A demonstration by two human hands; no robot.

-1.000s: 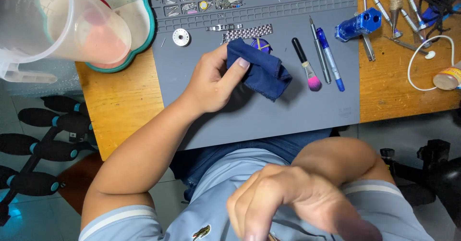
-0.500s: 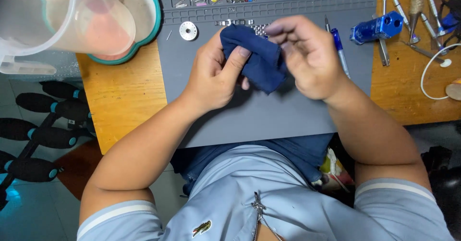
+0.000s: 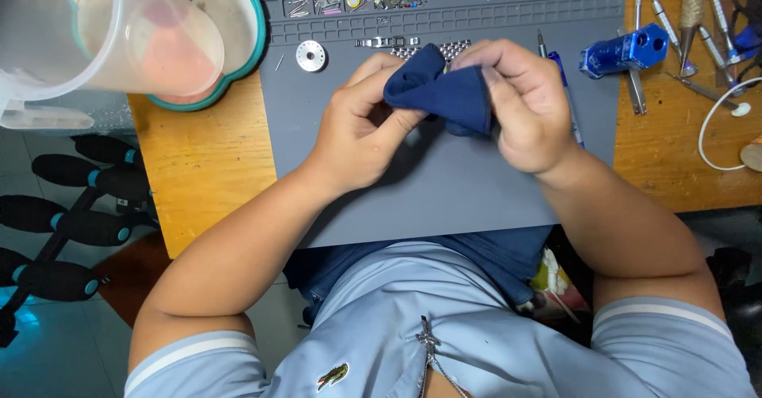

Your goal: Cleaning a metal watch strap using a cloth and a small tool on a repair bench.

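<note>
Navy cloth (image 3: 440, 92) pinched between both hands (image 3: 444, 116), fingers curled above the mat (image 3: 444, 192).

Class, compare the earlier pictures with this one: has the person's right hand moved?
Yes. The right hand has come up from the lap onto the grey mat and now grips the dark blue cloth together with the left hand.

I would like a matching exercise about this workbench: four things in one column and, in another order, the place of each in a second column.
Things:
1. dark blue cloth
2. silver round disc
3. blue metal tool
4. clear plastic jug

Places:
A. at the left edge, over the teal-rimmed tray
B. on the wooden table, right of the grey mat
C. held between the left hand and the right hand
D. on the grey mat, left of the hands

Pairs: 1-C, 2-D, 3-B, 4-A
</note>
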